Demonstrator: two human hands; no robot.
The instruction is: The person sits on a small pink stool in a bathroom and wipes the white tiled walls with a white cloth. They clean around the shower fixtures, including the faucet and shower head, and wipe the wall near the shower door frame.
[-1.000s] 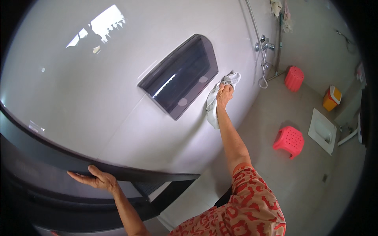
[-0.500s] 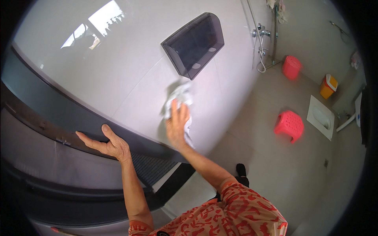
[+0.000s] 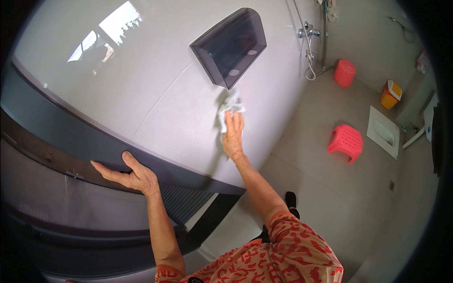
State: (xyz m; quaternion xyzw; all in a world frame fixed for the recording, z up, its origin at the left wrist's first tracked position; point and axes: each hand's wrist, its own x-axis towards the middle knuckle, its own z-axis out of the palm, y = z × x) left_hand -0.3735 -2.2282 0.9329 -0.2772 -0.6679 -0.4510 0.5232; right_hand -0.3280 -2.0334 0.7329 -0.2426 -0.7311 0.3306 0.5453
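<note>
My right hand (image 3: 233, 137) presses a crumpled white cloth (image 3: 231, 104) against a glossy white panel (image 3: 165, 99), fingers laid over the cloth. Just above the cloth is a dark, see-through box (image 3: 231, 47) fixed to the panel, with two pale oval spots along its lower edge. Against the dark grey border (image 3: 75, 122) along the panel's edge rests my left hand (image 3: 132, 175), thumb and forefinger spread apart with nothing seen between them. Its remaining fingers are mostly hidden.
Dark ribbed slats (image 3: 186, 203) lie below the border. Right on the floor stand a pink stool (image 3: 347, 141), a pink bucket-like stool (image 3: 345, 73), an orange bin (image 3: 390, 95) and a squat toilet (image 3: 383, 133). A shower tap (image 3: 309, 33) with hose hangs on the wall.
My right hand has moved right and slightly up with the cloth, staying on the white panel. My left hand has kept its place at the border. The view has shifted slightly.
</note>
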